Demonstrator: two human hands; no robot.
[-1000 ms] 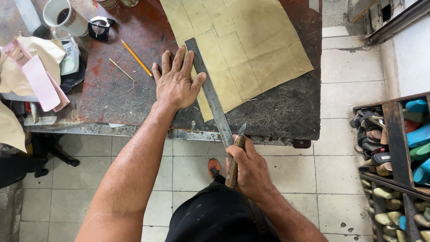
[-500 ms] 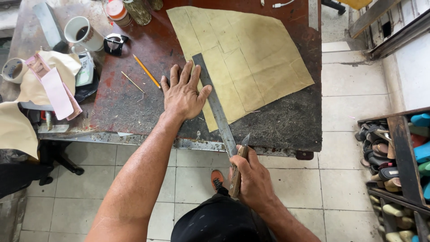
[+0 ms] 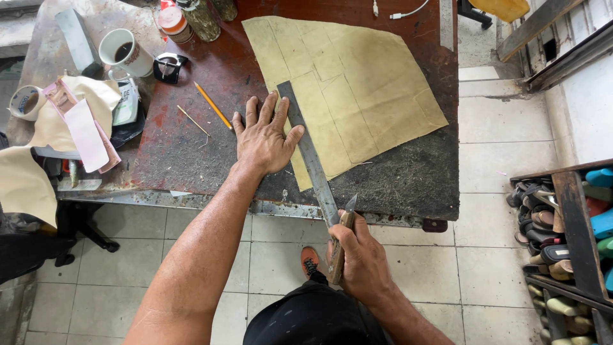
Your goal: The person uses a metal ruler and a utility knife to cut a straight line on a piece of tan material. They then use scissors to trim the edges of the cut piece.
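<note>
The left hand (image 3: pixel 265 137) lies flat with fingers spread on the bench (image 3: pixel 191 153), grasping nothing; its thumb and palm edge press against a long metal ruler (image 3: pixel 310 156). The ruler runs slantwise from just beyond the fingertips back towards the near edge of the bench, lying over a large olive-yellow sheet of leather (image 3: pixel 357 96) marked with faint lines. The sheet spreads out ahead and to the right of the left hand.

The right hand (image 3: pixel 361 262) is clenched around the wooden handle of a knife (image 3: pixel 341 239), just off the near edge of the bench. The short blade points up at the ruler's near end, right beside it; whether it touches cannot be told.

To the left of the left hand lie a yellow pencil (image 3: pixel 212 105) and a thin metal pick (image 3: pixel 193 121). Further left stand a white mug (image 3: pixel 124 54) and a roll of tape (image 3: pixel 27 101). Far to the right of the right hand, a rack of shoes (image 3: pixel 568 223) stands on the tiled floor.
</note>
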